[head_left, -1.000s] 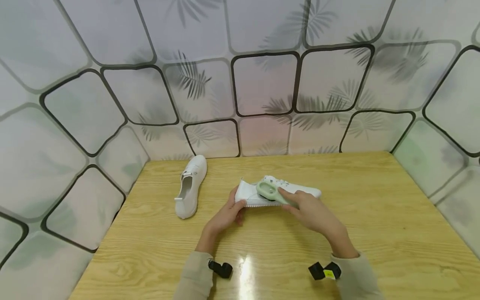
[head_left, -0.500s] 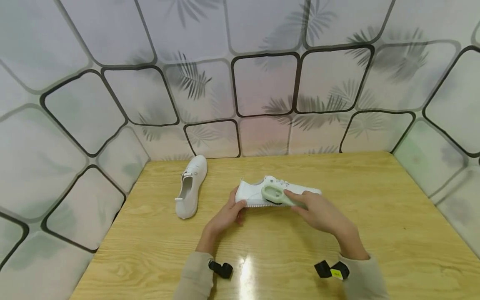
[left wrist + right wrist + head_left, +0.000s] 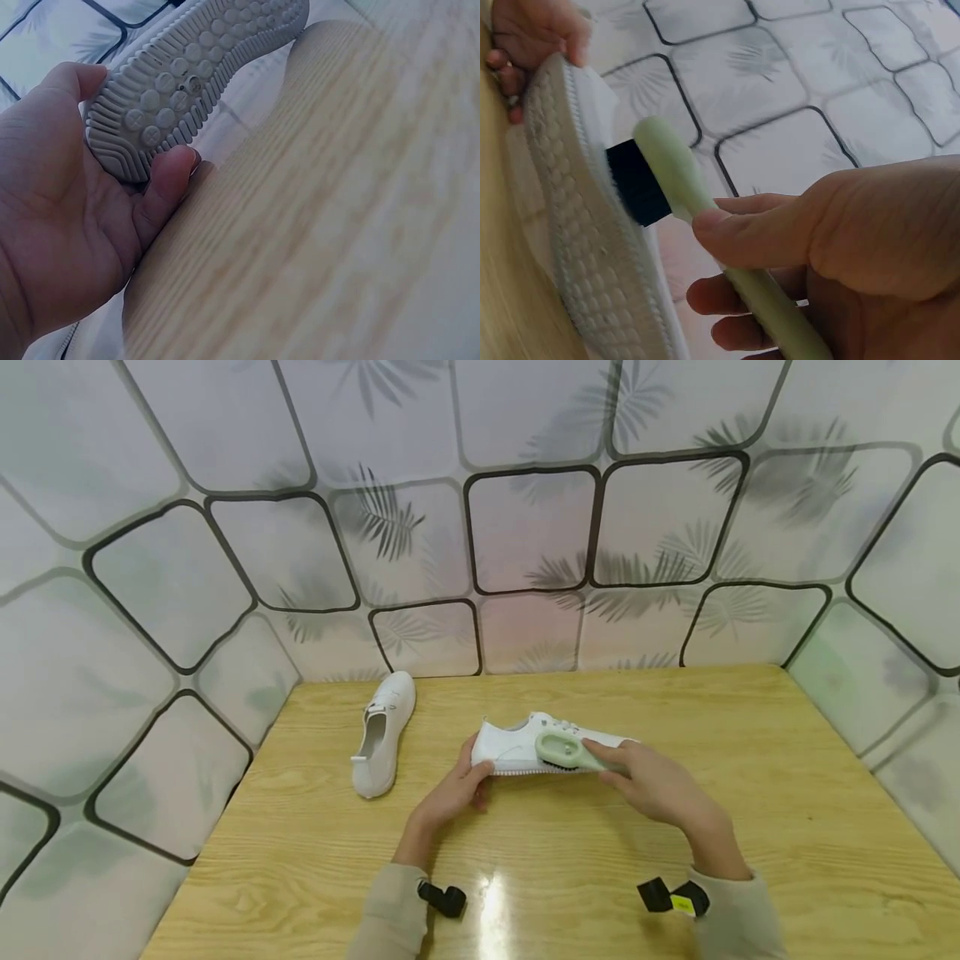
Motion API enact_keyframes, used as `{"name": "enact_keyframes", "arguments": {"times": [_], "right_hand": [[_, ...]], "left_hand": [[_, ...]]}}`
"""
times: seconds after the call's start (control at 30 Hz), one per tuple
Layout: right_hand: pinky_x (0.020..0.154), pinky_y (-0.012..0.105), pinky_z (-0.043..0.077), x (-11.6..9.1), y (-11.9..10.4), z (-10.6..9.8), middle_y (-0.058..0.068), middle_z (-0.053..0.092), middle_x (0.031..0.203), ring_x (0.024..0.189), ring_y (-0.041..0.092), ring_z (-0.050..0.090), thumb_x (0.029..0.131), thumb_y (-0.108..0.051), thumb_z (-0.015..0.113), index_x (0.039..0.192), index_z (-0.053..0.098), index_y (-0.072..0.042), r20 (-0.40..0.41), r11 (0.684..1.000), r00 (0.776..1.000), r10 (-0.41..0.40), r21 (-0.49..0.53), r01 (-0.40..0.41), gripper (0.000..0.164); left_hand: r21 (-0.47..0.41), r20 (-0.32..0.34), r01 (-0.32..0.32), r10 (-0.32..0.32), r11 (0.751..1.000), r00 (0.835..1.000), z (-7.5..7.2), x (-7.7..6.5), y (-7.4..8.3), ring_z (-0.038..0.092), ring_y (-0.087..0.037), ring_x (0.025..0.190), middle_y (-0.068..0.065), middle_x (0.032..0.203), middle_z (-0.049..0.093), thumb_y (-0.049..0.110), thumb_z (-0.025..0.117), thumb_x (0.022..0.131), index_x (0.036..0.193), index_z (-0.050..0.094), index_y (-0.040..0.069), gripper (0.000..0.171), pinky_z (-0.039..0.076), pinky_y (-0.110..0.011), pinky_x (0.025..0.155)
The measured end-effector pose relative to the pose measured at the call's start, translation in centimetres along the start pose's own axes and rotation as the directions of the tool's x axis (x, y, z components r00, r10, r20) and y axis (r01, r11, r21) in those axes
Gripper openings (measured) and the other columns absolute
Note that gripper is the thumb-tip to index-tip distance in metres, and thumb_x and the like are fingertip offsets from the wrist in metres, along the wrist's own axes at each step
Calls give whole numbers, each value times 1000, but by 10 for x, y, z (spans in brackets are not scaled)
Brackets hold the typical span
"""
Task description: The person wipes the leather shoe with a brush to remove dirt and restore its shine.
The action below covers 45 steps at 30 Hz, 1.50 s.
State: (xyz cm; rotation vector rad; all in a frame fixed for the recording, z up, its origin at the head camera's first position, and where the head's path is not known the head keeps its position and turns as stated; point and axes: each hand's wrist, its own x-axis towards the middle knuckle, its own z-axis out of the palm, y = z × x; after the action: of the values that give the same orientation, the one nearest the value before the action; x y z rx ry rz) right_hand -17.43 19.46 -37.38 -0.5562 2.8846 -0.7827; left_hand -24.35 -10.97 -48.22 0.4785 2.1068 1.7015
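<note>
A white sneaker [image 3: 506, 747] lies on its side edge in the head view, toe to the right, laces away from me. My left hand [image 3: 452, 789] grips its heel, with thumb and fingers around the sole [image 3: 180, 82] in the left wrist view. My right hand [image 3: 663, 785] holds a pale green shoe brush [image 3: 558, 749] by its handle. In the right wrist view the dark bristles [image 3: 639, 182] of the brush press on the shoe's side just above the sole edge. A second white sneaker [image 3: 382, 735] stands upright on the table to the left.
The wooden table [image 3: 750, 793] reaches back to a patterned wall covering [image 3: 532, 527] with black outlines and leaf prints. The same covering closes off the left and right sides. Black wrist cameras sit on both sleeves.
My right hand has slid the brush to the right along the shoe's side, from near the heel to about the middle. The left hand and both shoes have stayed in place.
</note>
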Motion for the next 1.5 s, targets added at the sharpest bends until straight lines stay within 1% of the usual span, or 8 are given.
{"name": "enact_keyframes", "arguments": {"times": [0.23,0.47,0.6,0.83,1.03,1.2,1.37,1.5], "right_hand": [[62,32,39,0,2,0,11,60,97,71,15,44,100,-13,59,148,48,-11,-75,999,997,-13,-32,10,49],[62,32,38,-5,4,-6,9,57,94,70,16,43,99,-13,59,149,46,-12,15,1000,1000,-3,5,3,51],[63,35,40,-7,5,-9,16,59,103,72,18,46,100,-15,59,149,45,-12,-24,999,998,51,-17,-52,52],[56,30,35,-3,-2,-4,7,52,86,63,15,38,100,-15,58,149,45,-12,-1,1000,1000,-2,-10,2,51],[57,32,35,-9,3,-15,9,55,91,64,17,39,99,-15,60,149,46,-13,-31,998,998,62,-31,-63,52],[57,31,36,2,4,-7,10,59,95,66,15,42,100,-18,59,149,46,-14,-45,999,999,9,-51,-12,50],[53,28,35,-3,8,-12,-4,38,63,51,8,30,100,-14,58,149,44,-10,52,999,999,-15,53,12,51],[55,31,35,-6,11,-18,2,46,71,56,13,35,100,-15,58,150,44,-10,8,998,999,49,31,-49,52]], "left_hand": [[-6,-22,26,-26,1000,999,-1,0,1,47,-23,62,-11,81,44,33,40,108,158,5,26,62,50,-33,58],[-18,17,14,-14,1000,1000,0,-4,11,46,-24,66,-18,91,47,26,37,109,158,1,18,62,50,-36,60],[-9,-10,17,-17,1000,1000,0,-2,7,47,-23,64,-12,82,44,33,40,107,158,4,23,63,50,-34,59],[-2,-4,-5,5,1000,1000,0,-1,2,48,-21,63,-13,86,46,31,40,108,158,3,20,63,51,-33,57],[-6,-19,29,-29,1000,999,1,0,2,48,-21,63,-11,84,44,33,40,107,158,3,23,63,51,-32,58],[-23,-27,40,-40,999,999,1,0,2,47,-24,63,-12,83,44,31,38,108,158,1,23,63,51,-35,59],[-20,1,31,-31,999,1000,3,1,1,48,-25,64,-14,80,46,29,38,108,158,0,22,63,51,-36,59],[-10,-21,36,-36,999,999,2,2,1,48,-23,62,-12,82,46,31,39,108,158,2,25,62,51,-34,59]]}}
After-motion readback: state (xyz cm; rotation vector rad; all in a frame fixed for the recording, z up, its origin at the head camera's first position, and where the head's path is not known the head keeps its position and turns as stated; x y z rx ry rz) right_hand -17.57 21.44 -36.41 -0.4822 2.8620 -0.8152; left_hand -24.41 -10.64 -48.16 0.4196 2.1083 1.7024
